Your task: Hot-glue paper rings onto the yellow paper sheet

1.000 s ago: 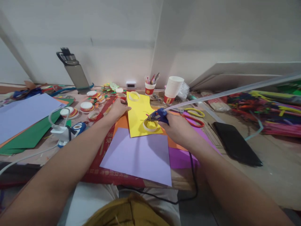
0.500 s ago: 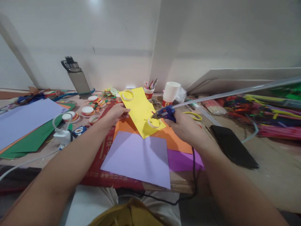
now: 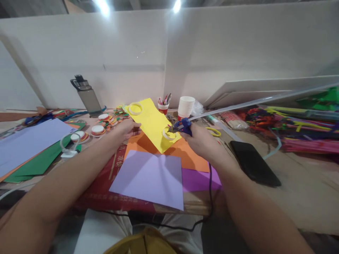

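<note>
A yellow sheet of paper (image 3: 153,120) is tilted up above the orange sheet (image 3: 194,158), its left edge pinched by my left hand (image 3: 129,129). Two pale rings lie on it: one ring (image 3: 135,108) at its far left corner, the other ring (image 3: 169,134) by its near right edge. My right hand (image 3: 199,137) is closed around a blue hot glue gun (image 3: 182,126), whose nozzle points into the nearer ring. From the gun's back a long clear glue stick (image 3: 238,105) runs out to the right. Whether the nozzle touches the paper I cannot tell.
Lilac paper (image 3: 149,178) lies in front, a black phone (image 3: 254,164) to the right. Behind stand stacked paper cups (image 3: 186,106), a cup of pens (image 3: 163,106) and a bottle (image 3: 89,98). The gun's black cord (image 3: 210,190) hangs over the table edge.
The view has tipped up slightly and shifted, so more wall and ceiling lights show. Both hands keep their hold, and the glue gun stays over the nearer ring.
</note>
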`<state>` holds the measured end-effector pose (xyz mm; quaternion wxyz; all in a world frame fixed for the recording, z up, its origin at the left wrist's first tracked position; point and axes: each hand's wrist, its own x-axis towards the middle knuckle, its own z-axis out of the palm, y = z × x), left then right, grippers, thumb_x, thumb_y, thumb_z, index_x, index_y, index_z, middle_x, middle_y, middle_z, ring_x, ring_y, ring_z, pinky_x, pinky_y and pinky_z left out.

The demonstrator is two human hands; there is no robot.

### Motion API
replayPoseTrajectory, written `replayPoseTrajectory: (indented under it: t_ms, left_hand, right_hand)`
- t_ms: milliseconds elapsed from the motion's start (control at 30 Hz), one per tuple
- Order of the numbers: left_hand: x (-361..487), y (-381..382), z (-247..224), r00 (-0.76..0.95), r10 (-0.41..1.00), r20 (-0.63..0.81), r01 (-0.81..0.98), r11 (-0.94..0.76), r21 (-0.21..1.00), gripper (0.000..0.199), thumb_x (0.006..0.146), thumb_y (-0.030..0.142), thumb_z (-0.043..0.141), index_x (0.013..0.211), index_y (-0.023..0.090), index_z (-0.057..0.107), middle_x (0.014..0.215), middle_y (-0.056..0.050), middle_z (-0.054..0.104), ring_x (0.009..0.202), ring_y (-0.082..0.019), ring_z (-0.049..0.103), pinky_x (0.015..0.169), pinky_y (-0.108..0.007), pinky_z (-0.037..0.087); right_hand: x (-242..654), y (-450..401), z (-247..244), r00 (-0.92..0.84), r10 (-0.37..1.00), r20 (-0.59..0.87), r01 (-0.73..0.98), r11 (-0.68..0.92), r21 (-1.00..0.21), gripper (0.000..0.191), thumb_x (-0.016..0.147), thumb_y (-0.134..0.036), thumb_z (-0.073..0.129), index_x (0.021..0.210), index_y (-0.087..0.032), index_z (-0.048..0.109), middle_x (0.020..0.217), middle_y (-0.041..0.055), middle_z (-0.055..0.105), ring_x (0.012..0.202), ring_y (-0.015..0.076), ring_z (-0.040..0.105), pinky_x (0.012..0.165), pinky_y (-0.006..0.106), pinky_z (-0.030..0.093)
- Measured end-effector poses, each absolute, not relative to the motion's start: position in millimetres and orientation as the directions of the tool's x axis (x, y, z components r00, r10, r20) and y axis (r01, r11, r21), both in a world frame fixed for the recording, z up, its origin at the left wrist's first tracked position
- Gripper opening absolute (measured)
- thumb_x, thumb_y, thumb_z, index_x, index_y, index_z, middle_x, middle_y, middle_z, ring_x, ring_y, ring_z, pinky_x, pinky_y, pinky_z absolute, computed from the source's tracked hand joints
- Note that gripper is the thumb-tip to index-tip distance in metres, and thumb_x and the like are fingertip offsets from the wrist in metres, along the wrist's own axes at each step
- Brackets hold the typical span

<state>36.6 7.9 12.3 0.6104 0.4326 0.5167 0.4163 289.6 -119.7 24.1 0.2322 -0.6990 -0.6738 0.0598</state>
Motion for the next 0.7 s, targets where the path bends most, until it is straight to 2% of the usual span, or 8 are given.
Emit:
replayPoseTrajectory:
  t_ms: [200,367,433,500,567,600,700]
  left_hand:
    - [40,-32,0,0.078,0.942,-0.326,-0.100,0.333,0.938,0.018,0.077,-0.005,0.062,0.084,0.011,0.058,0.067,-0.001,0.062,0.056,-0.008,0.061,0.055,-0.019,0.057]
    - [40,-50,-12,0.061,0.875,-0.480,-0.058,0.483,0.874,0.016,0.081,0.001,0.065,0.082,0.013,0.055,0.063,0.000,0.061,0.053,-0.007,0.061,0.057,-0.018,0.058]
    - [35,-53,-9,0.131,0.814,-0.565,0.037,0.566,0.824,0.013,0.084,0.012,0.066,0.077,0.012,0.056,0.061,-0.003,0.063,0.050,-0.009,0.061,0.052,-0.019,0.056]
    - [29,-57,0,0.227,0.729,-0.645,0.279,0.586,0.761,0.027,0.084,0.030,0.069,0.069,0.011,0.057,0.058,-0.007,0.064,0.043,-0.011,0.057,0.041,-0.019,0.048]
    - [25,-61,12,0.326,0.671,-0.666,0.588,0.408,0.698,0.041,0.080,0.046,0.071,0.061,0.011,0.059,0.053,-0.008,0.063,0.037,-0.010,0.051,0.034,-0.019,0.036]
    - [25,-63,18,0.377,0.653,-0.656,0.685,0.280,0.672,0.045,0.077,0.052,0.070,0.059,0.012,0.060,0.052,-0.007,0.063,0.036,-0.009,0.049,0.033,-0.019,0.032]
    - [36,-61,30,0.522,0.653,-0.548,0.764,-0.072,0.641,0.047,0.074,0.060,0.068,0.062,0.015,0.064,0.057,-0.006,0.066,0.042,-0.012,0.053,0.041,-0.023,0.036]
  right_hand:
    - [290,-121,29,0.100,0.970,0.221,0.930,-0.012,-0.369,0.030,0.092,-0.034,0.049,0.109,-0.014,0.063,0.101,0.0173,0.072,0.090,0.0302,0.066,0.065,0.032,0.039]
    - [289,-118,28,0.110,0.980,0.164,0.943,-0.051,-0.329,0.029,0.092,-0.034,0.049,0.106,-0.014,0.064,0.101,0.0175,0.072,0.090,0.0292,0.067,0.065,0.031,0.039]
    - [290,-117,27,0.103,0.983,0.153,0.950,-0.052,-0.308,0.029,0.092,-0.035,0.049,0.106,-0.014,0.064,0.102,0.0174,0.072,0.090,0.0288,0.067,0.065,0.031,0.040]
    - [290,-116,25,0.113,0.983,0.142,0.957,-0.070,-0.280,0.030,0.091,-0.035,0.049,0.106,-0.014,0.064,0.102,0.0177,0.072,0.091,0.0289,0.068,0.065,0.031,0.040]
    - [290,-115,24,0.130,0.983,0.129,0.962,-0.093,-0.258,0.030,0.091,-0.033,0.049,0.108,-0.014,0.063,0.102,0.0179,0.073,0.092,0.0294,0.068,0.066,0.031,0.040]
    - [290,-115,24,0.136,0.983,0.124,0.962,-0.101,-0.252,0.030,0.091,-0.033,0.049,0.109,-0.014,0.063,0.102,0.0180,0.072,0.092,0.0298,0.068,0.067,0.031,0.041]
    - [289,-114,23,0.130,0.985,0.115,0.964,-0.099,-0.247,0.029,0.091,-0.032,0.050,0.108,-0.014,0.063,0.103,0.0181,0.072,0.094,0.0305,0.068,0.068,0.031,0.041]
